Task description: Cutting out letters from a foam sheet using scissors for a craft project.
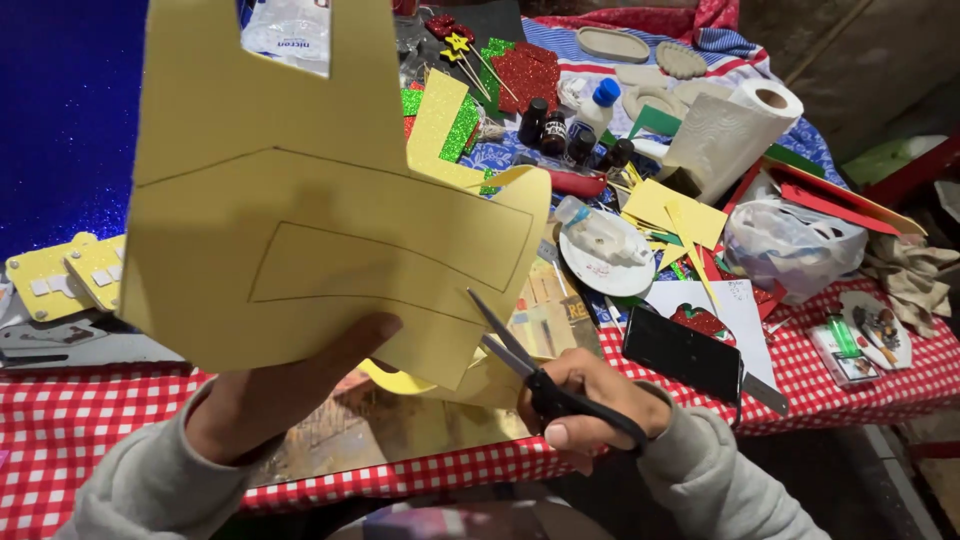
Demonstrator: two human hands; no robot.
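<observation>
My left hand (285, 395) holds up a large yellow foam sheet (300, 180) by its lower edge, thumb on the front. Pencil outlines are drawn across the sheet. My right hand (585, 400) grips black-handled scissors (520, 355), their blades open and set into the sheet's lower right edge. A curled yellow offcut (420, 382) hangs below the cut. Both arms wear grey sleeves.
A red-and-white checked tablecloth (60, 430) covers the table. On it lie a black phone (683, 353), a paper towel roll (735, 125), a white plate with a glue bottle (603, 250), small dark paint bottles (552, 130), glitter foam scraps (525, 75), a plastic bag (790, 245) and yellow cutouts (70, 270).
</observation>
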